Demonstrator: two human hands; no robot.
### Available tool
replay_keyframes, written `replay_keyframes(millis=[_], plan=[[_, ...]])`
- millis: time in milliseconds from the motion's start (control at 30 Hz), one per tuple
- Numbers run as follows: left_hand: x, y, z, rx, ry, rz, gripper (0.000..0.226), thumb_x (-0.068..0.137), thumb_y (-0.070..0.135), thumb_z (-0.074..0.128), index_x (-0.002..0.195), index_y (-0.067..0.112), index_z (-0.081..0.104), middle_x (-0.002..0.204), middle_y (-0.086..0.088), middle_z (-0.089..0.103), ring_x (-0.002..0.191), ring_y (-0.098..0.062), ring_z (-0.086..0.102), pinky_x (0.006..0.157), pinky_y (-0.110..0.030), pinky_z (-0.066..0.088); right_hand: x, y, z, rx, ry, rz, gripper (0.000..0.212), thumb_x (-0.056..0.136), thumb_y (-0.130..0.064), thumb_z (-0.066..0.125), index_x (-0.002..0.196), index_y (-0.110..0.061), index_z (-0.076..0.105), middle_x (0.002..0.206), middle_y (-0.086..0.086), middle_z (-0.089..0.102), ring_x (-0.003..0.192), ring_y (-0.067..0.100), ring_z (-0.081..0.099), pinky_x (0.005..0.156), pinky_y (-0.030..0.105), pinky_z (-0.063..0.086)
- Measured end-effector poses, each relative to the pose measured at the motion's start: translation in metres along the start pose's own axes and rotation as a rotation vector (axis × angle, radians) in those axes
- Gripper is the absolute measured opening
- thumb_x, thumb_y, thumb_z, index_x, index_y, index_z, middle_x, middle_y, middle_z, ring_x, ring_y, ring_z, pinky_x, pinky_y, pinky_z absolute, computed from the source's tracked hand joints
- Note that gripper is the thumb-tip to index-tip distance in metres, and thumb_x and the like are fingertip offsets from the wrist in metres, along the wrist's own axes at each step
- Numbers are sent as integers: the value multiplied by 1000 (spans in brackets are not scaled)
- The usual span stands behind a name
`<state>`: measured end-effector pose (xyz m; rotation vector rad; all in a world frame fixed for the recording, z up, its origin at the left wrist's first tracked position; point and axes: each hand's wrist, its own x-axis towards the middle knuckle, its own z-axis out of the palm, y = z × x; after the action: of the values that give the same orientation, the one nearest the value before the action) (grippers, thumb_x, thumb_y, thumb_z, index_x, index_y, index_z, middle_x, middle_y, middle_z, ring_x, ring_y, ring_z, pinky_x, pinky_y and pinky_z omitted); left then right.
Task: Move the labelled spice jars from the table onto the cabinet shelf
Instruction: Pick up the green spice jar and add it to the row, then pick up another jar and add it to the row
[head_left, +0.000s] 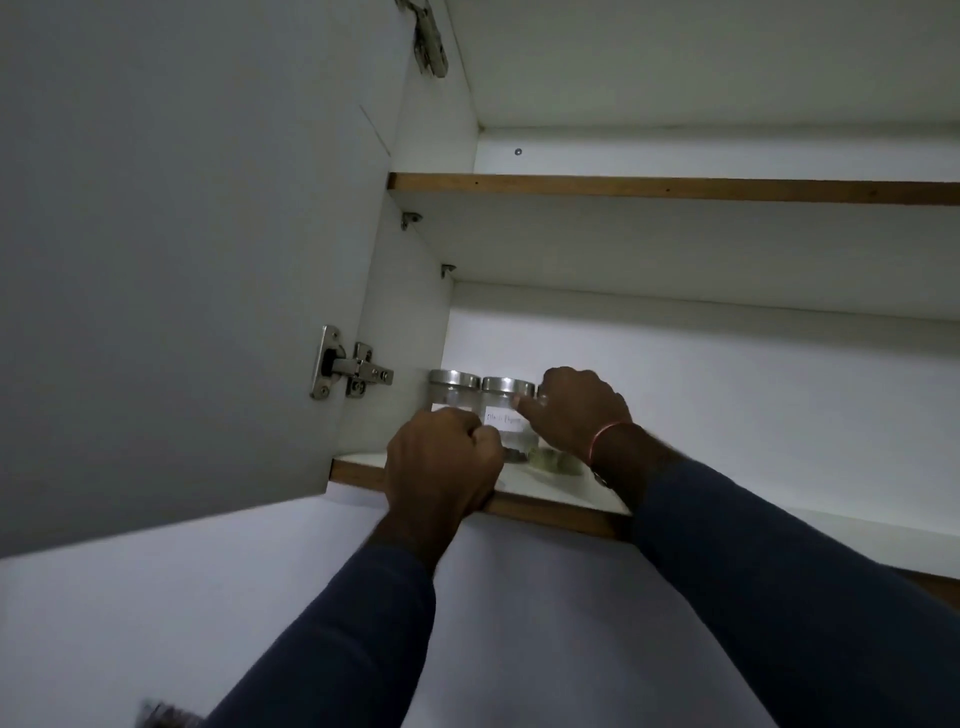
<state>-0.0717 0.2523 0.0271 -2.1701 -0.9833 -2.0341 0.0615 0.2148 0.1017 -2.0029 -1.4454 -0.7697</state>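
Observation:
Two clear spice jars with steel lids stand side by side at the left end of the lower cabinet shelf (550, 506). The left jar (453, 383) is half hidden behind my left hand (441, 467), whose fingers are curled in front of it at the shelf's edge. The middle jar (506, 410) shows a white handwritten label. My right hand (574, 410) wraps over a third jar (551, 461) just right of the middle one. Only that jar's greenish contents and a bit of its lid show. A fingertip touches the middle jar's lid.
The open cabinet door (182, 260) hangs close on the left, on a steel hinge (350, 366). An upper shelf (675, 188) runs above. The lower shelf stretches on to the right of the jars. A white wall lies below the cabinet.

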Motion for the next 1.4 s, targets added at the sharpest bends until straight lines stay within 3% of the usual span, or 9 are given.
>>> replay_keyframes(millis=[267, 400, 533, 667, 800, 1000, 1167, 1333, 1400], plan=[[-41, 17, -14, 10, -72, 93, 32, 83, 37, 48, 71, 15, 67, 68, -2, 65, 70, -25, 62, 61, -29, 38, -240, 10, -60, 232, -41, -275, 37, 92, -52, 52, 115, -27, 65, 112, -10, 69, 104, 9, 62, 91, 28, 46], [-211, 22, -24, -281, -178, 217, 22, 88, 23, 54, 94, 8, 68, 95, -6, 69, 92, -25, 61, 84, -38, 44, -398, 70, -18, 540, -374, 121, 27, 83, -53, 63, 101, -34, 70, 97, -24, 68, 94, -11, 59, 86, 8, 43], [-431, 10, -51, -379, -647, -154, 32, 87, 33, 54, 93, 6, 69, 94, -9, 69, 89, -21, 64, 80, -39, 50, -549, 121, 55, 577, -623, 599, 25, 84, -33, 72, 106, -23, 70, 100, -7, 73, 90, 2, 65, 80, 13, 46], [-568, 1, -88, -294, -880, -479, 34, 80, 40, 55, 100, 16, 67, 99, 1, 65, 95, -12, 56, 83, -14, 37, -665, 119, 81, 661, -797, 1006, 40, 85, -26, 72, 122, -13, 62, 112, 5, 68, 96, 14, 63, 75, 11, 47], [-604, 5, -104, -199, -958, -638, 32, 80, 33, 62, 104, 12, 64, 103, 3, 56, 97, -15, 54, 82, -9, 34, -708, 102, 88, 671, -887, 1099, 56, 84, -27, 72, 136, -18, 50, 130, 9, 59, 108, 19, 60, 88, 29, 50], [-611, 13, -107, -152, -956, -944, 17, 85, 4, 59, 86, 21, 63, 87, 3, 65, 84, -18, 62, 73, -27, 48, -695, 92, 102, 724, -850, 900, 80, 80, -26, 76, 148, -22, 33, 146, 2, 45, 129, 20, 48, 105, 34, 44], [-614, 21, -105, -427, -1079, -1138, 44, 79, -15, 53, 97, 21, 70, 93, 4, 75, 91, -14, 69, 80, -28, 55, -682, 86, 128, 756, -776, 752, 101, 71, -23, 84, 151, -11, 23, 152, 7, 31, 140, 19, 31, 108, 19, 25], [-612, 24, -110, -494, -1051, -1287, 40, 81, -24, 49, 83, 11, 69, 74, 3, 74, 74, -15, 69, 65, -20, 55, -686, 95, 144, 722, -779, 692, 83, 71, -24, 82, 143, -14, 41, 136, 6, 43, 129, 20, 45, 105, 31, 42], [-615, 18, -112, -461, -916, -1405, 34, 84, -19, 49, 81, 9, 68, 76, -5, 71, 77, -22, 67, 64, -21, 55, -681, 105, 136, 821, -779, 791, 67, 73, -23, 81, 133, -18, 51, 124, -3, 51, 117, 12, 52, 90, 19, 48]])
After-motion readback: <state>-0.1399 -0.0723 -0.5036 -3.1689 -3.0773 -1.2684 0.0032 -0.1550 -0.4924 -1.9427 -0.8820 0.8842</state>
